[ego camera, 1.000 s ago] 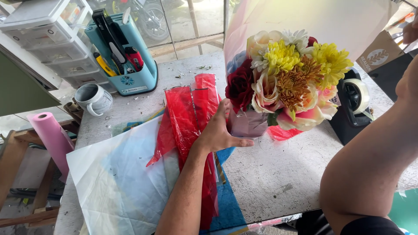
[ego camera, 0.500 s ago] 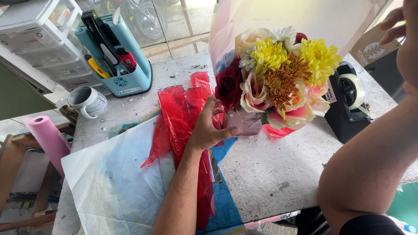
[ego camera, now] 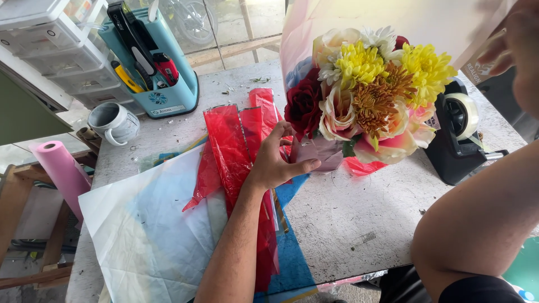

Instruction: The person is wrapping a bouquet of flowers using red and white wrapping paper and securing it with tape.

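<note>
Two hands (ego camera: 278, 163) around bouquet (ego camera: 365, 95), tape dispenser (ego camera: 457, 140) beside

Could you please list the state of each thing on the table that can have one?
bouquet: upright, gripped at its base by the left hand
right hand: raised at the wrapping paper
red cellophane: lying flat, creased
mug: upright
tape dispenser: loaded
pink roll: rolled up

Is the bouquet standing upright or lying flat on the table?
Upright: the bouquet has its blooms raised above the table, with the left hand gripping its base.
</note>
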